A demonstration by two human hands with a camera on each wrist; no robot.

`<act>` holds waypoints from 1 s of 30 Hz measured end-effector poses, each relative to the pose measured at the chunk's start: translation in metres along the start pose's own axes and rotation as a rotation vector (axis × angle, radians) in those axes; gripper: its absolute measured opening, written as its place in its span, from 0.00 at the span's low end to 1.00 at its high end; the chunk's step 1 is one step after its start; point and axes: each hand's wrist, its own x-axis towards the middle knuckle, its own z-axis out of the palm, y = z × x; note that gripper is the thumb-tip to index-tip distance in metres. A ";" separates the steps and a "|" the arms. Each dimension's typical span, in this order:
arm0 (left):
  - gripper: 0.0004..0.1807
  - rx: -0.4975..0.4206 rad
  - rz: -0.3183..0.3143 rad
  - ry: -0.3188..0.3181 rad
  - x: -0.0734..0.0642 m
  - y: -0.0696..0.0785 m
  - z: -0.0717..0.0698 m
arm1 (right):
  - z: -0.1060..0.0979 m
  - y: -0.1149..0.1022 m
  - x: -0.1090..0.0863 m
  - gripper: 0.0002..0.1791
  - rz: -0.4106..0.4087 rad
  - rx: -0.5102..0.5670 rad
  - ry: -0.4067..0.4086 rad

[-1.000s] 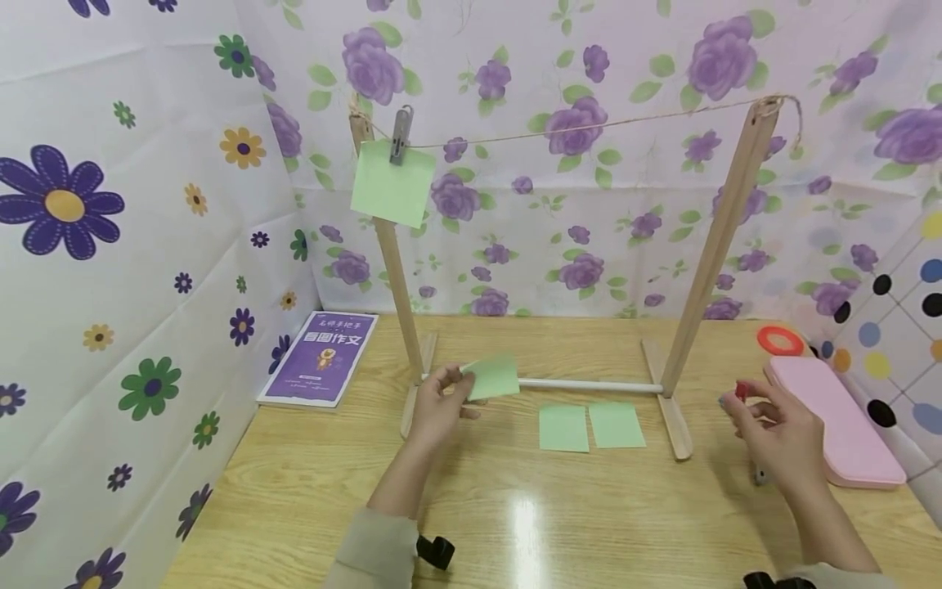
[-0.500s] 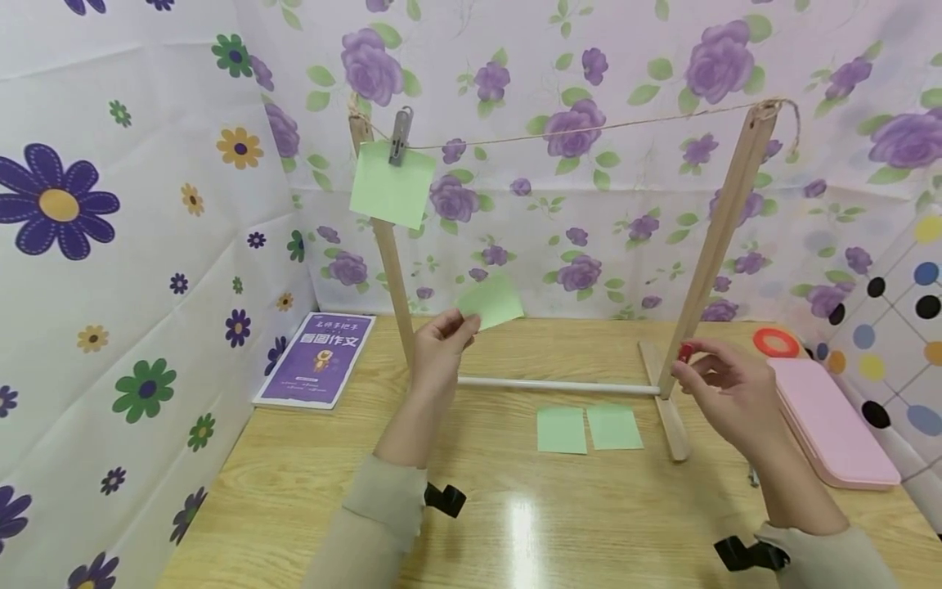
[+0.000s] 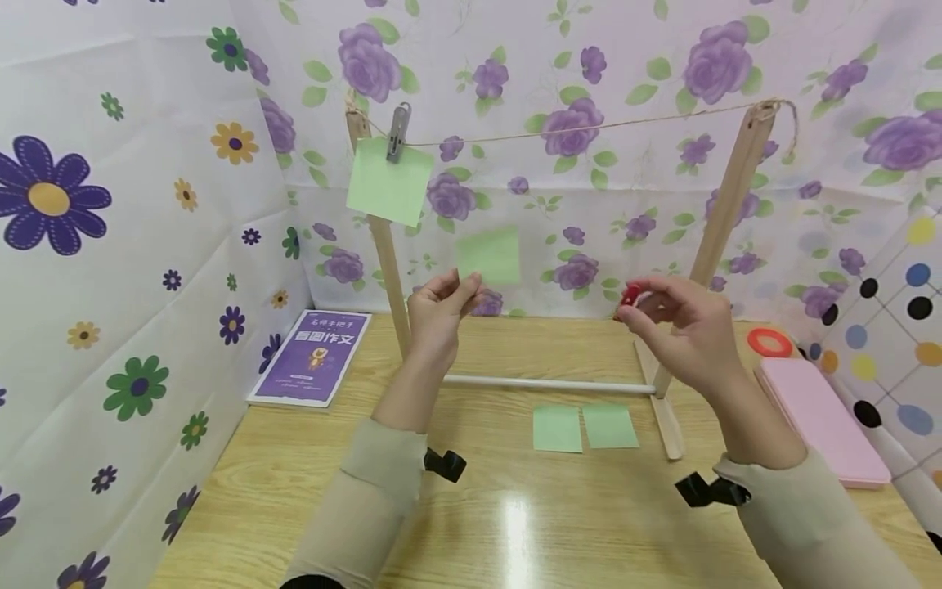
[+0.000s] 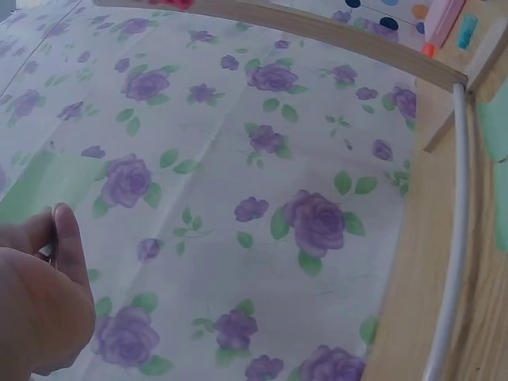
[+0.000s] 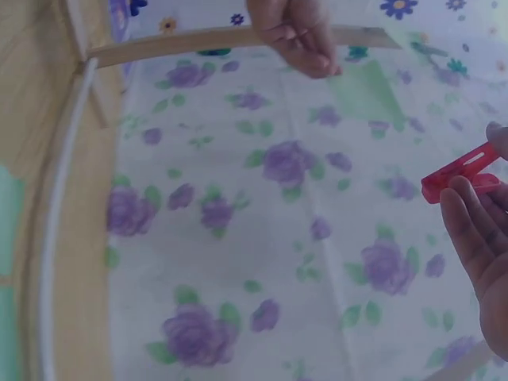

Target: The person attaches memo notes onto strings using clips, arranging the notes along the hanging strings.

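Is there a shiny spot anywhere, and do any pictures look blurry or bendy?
Head view: a bright glare streak on the table; left wrist view: the white bar looks bowed, probably from the lens; right wrist view: hazy, with the held green paper soft-edged.

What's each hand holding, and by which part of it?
The left hand pinches a green note near its lower left corner; the right hand holds a red clip by its spread handles.

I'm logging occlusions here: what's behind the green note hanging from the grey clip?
Behind the hanging green note, the wooden post shows above and below it, with flowered backdrop around. The post and backdrop directly behind are covered.
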 end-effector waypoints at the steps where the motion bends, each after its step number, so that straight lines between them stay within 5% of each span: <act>1: 0.05 -0.009 0.002 0.005 0.001 0.002 0.001 | 0.000 -0.003 0.008 0.15 -0.010 0.013 -0.009; 10: 0.07 -0.052 0.029 -0.002 0.012 0.016 0.013 | 0.005 -0.043 0.094 0.12 -0.128 -0.023 -0.118; 19: 0.08 -0.029 0.124 -0.020 0.021 0.040 0.027 | 0.016 -0.071 0.167 0.04 -0.311 -0.287 -0.149; 27: 0.07 -0.006 0.137 -0.055 0.031 0.049 0.027 | 0.033 -0.074 0.203 0.08 -0.261 -0.319 -0.117; 30: 0.14 0.026 0.132 -0.085 0.031 0.051 0.026 | 0.038 -0.074 0.210 0.09 -0.193 -0.317 -0.121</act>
